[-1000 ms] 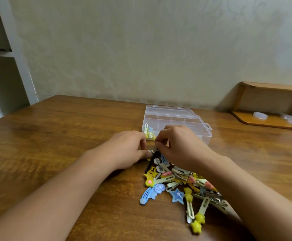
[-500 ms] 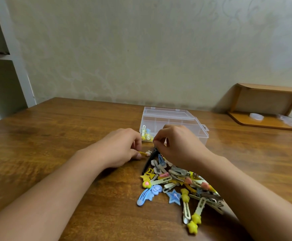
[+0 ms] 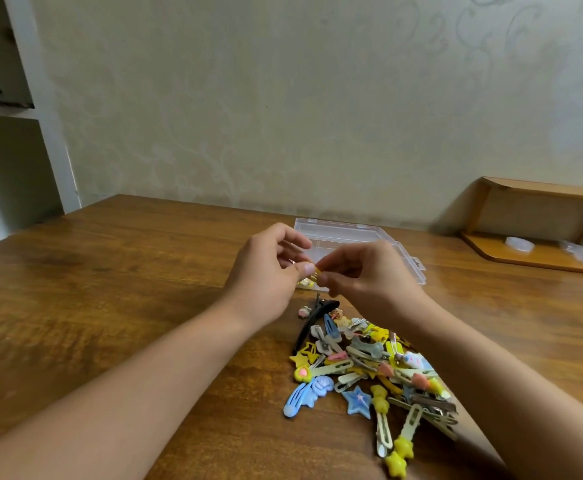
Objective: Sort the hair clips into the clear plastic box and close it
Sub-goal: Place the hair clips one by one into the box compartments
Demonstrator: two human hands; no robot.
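A pile of several colourful hair clips (image 3: 369, 365) lies on the wooden table (image 3: 110, 306) in front of me, with a long black clip (image 3: 312, 323) at its left edge. Behind it stands the clear plastic box (image 3: 363, 237), lid open, with a few clips inside its near-left corner (image 3: 305, 283). My left hand (image 3: 266, 271) and my right hand (image 3: 369, 275) are raised just in front of the box, fingertips together. Both pinch one small yellow clip (image 3: 318, 270) between them.
A small wooden shelf unit (image 3: 539, 230) stands at the back right against the wall, with a clear round lid (image 3: 518, 243) on it. A white shelving frame (image 3: 40, 109) rises at the left. A tiny loose clip (image 3: 304, 311) lies beside the black one.
Both hands have lifted off the top of the pile and now hold a small yellow clip in the air between them. The view has tilted slightly.
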